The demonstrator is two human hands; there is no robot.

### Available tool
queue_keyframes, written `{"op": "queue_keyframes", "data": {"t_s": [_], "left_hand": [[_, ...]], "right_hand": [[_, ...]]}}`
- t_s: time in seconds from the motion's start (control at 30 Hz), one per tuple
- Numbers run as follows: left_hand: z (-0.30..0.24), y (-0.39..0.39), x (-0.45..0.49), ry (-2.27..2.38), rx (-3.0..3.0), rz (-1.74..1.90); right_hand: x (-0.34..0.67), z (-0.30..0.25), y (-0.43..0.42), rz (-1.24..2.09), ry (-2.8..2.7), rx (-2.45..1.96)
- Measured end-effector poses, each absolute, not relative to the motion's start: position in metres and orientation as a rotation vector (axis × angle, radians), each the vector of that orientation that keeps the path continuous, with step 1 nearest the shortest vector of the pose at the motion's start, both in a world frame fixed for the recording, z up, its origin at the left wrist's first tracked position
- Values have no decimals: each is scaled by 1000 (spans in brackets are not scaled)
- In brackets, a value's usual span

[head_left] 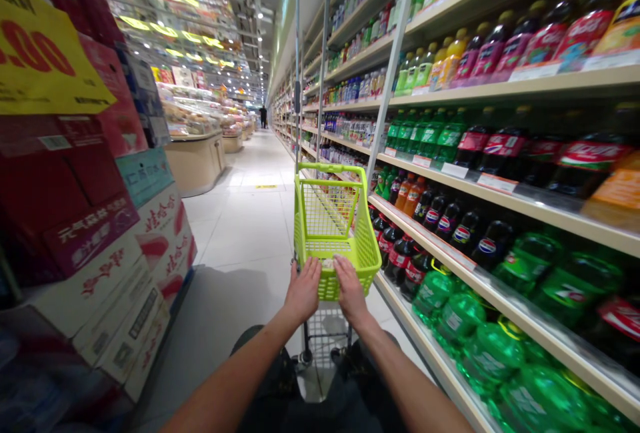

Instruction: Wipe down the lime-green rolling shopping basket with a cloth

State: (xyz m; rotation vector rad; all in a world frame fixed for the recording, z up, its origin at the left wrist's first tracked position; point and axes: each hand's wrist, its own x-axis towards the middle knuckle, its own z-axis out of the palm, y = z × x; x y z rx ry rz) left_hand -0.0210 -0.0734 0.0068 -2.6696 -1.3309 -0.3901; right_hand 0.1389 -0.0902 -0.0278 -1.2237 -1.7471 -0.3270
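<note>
Left hand [303, 289] and right hand [350, 289] both clamped side by side on near rim of lime plastic shopping cart [335, 226], mid-aisle just beside drinks shelf's [500, 209] front edge; looks light, stiff, free-rolling, best held at that rear rim.

White tiled floor [240, 233] carries green shopping cart [336, 233]; stacked cartons [125, 299] stand on it left, drink shelves [500, 199] right.
</note>
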Motion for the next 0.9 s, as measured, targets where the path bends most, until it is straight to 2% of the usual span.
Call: {"op": "queue_keyframes", "data": {"t_s": [0.13, 0.3, 0.57, 0.77, 0.9], "left_hand": [[9, -68, -28, -1337, -2644, -381], [11, -65, -34, -1347, -2661, -370], [12, -61, -37, -1317, -2648, -358], [24, -61, -33, -1461, -2672, -372], [31, -67, -23, -1459, -2728, -385]], "right_hand": [[142, -27, -91, -306, -1831, -1174], [197, -23, -91, -416, -1494, -1375], [131, -26, -93, -243, -1837, -1139], [184, -41, -83, -404, -1522, -1375], [201, -51, -78, -453, -1523, -1371]]}}
